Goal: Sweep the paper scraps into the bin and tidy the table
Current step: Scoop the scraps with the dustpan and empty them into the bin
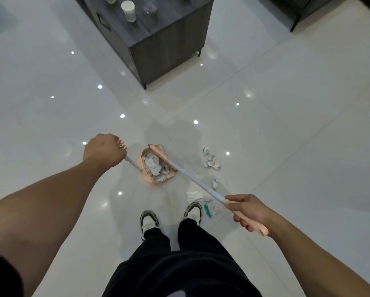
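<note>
A pink dustpan (146,178) stands on the white tiled floor ahead of my feet, with several crumpled paper scraps (155,166) in it. My left hand (103,152) is closed on the top of the dustpan's long handle. My right hand (247,212) grips the pink end of the broom handle (199,185). The broom's pink head (161,156) rests at the dustpan's mouth. More paper scraps (211,161) lie loose on the floor to the right of the pan. Others (195,196) lie near my right shoe.
A dark wooden table (158,31) stands ahead, carrying a pale green cup (128,11) and a clear glass (150,6). A teal object (207,210) lies by my right shoe. Dark furniture legs show at the top right corner.
</note>
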A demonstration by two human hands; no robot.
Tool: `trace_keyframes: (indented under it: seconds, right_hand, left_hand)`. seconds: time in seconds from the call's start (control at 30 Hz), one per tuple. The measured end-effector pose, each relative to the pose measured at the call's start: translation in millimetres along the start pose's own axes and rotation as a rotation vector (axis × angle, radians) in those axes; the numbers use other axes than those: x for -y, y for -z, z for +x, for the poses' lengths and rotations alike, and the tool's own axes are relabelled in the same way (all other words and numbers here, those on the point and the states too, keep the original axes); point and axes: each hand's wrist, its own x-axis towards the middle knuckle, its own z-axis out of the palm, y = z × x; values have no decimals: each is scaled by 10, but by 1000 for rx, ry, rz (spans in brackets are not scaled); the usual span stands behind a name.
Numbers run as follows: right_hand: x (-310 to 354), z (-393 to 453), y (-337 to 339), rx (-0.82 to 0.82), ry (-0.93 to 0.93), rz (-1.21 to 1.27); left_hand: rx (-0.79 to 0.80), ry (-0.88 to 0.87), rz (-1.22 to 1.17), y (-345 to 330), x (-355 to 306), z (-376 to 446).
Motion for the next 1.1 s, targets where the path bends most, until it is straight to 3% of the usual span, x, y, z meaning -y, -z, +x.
trace_keyframes:
  seconds: [0.17,0.4,0.5,0.67,0.87,1.1]
  right_hand:
    - [-153,23,-19,-128,42,54]
    - [-468,189,158,-307,24,232]
    - [-598,290,233,-328,-15,253]
    - [-752,272,36,-180,-91,221]
    - [-710,69,116,-43,-24,436]
    - [-701,83,-155,-219,25,475]
  left_hand:
    - [14,-145,39,-21,-16,8]
    - [18,-422,224,-142,-687,1]
    - [18,-429,258,-152,-869,80]
    - [-8,-381,259,-124,-975,237]
    - [-19,-390,266,-123,-1008,346]
    - [-34,-428,248,-102,-902,469]
